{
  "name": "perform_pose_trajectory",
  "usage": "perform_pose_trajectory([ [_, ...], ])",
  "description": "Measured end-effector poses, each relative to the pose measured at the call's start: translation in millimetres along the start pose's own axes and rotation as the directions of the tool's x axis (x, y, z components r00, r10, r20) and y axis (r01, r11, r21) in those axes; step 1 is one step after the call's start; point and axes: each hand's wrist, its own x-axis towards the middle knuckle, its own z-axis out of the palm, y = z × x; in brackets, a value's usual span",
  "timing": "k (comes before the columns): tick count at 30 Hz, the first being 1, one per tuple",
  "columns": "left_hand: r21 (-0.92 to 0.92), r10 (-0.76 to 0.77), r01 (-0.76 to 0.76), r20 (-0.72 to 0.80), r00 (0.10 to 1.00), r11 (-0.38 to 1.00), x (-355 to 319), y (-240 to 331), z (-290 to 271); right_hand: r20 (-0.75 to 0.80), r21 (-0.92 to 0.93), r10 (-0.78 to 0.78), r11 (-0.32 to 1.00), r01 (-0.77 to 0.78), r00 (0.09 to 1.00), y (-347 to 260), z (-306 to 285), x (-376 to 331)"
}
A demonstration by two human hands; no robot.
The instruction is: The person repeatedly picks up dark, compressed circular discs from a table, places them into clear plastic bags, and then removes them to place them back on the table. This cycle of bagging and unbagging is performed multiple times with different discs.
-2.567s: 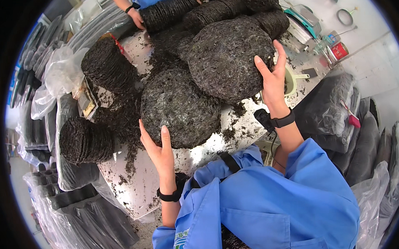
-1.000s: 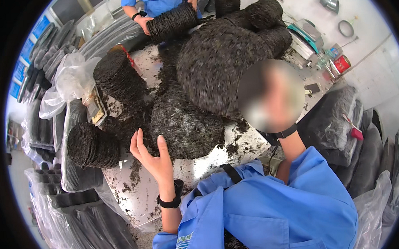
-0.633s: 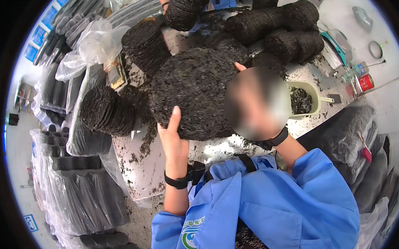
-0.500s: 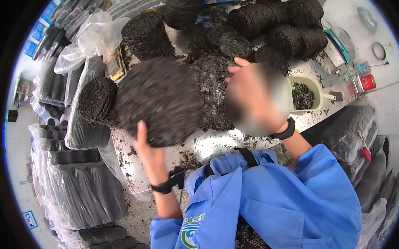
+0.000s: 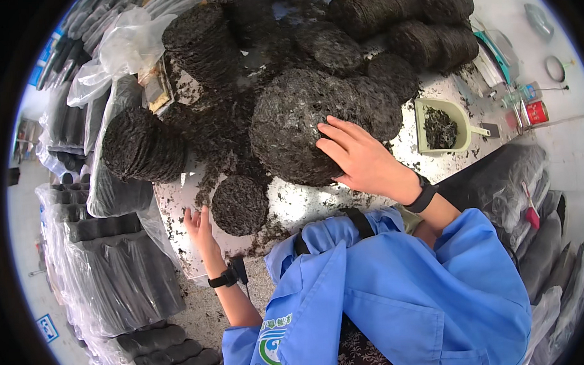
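A large, rough dark round cake that looks like dried seaweed (image 5: 290, 128) is at the middle of the table. On its right side rests my right hand (image 5: 368, 160), fingers stretched over the top and thumb near the closer edge. My left hand (image 5: 205, 234) holds nothing, its fingers apart, just left of a smaller dark round cake (image 5: 240, 205). Another dark round piece (image 5: 376, 105) lies partly behind the large one. Left of these, a stack of thin dark round cakes (image 5: 139, 144) leans on its side.
Taller stacks of cakes (image 5: 200, 47) and rolls (image 5: 395, 11) stand along the far side. A pale green dustpan (image 5: 464, 138) with dark scraps lies at the right. Plastic-wrapped dark rolls (image 5: 125, 272) crowd the left, and more bags (image 5: 498, 182) the right. Loose crumbs litter the white table.
The large cake, half a second ago by my left hand, now lies further right under my right hand. My left hand is off it and slightly lower, and the smaller cake beside it shows.
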Motion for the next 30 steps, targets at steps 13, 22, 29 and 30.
perform_pose_trajectory([
  [13, -0.387, 0.479, -0.329, 0.404, 0.779, 0.861, -63.6, 131.9, 129.3, -0.058, 0.906, 0.847, -0.178, 0.385, 0.528, 72.3, -53.6, -9.0],
  [22, -0.7, 0.15, 0.199, 0.404, 0.902, 0.686, -72.1, 138.3, 124.8, 0.065, 0.995, 0.555, -0.101, -0.01, 0.829, -15.1, -6.8, 48.0],
  [29, -0.52, -0.017, 0.15, 0.251, 0.968, 0.841, 0.9, 14.5, -14.2, -0.17, 0.224, 0.097, 0.973, -0.057, 0.981, -7.8, -2.4, 14.7],
  [30, -0.464, -0.099, 0.195, 0.224, 0.97, 0.864, 8.1, -8.9, -20.8, -0.148, 0.102, 0.04, 0.994, -0.025, 0.988, -7.7, 2.3, 9.6],
])
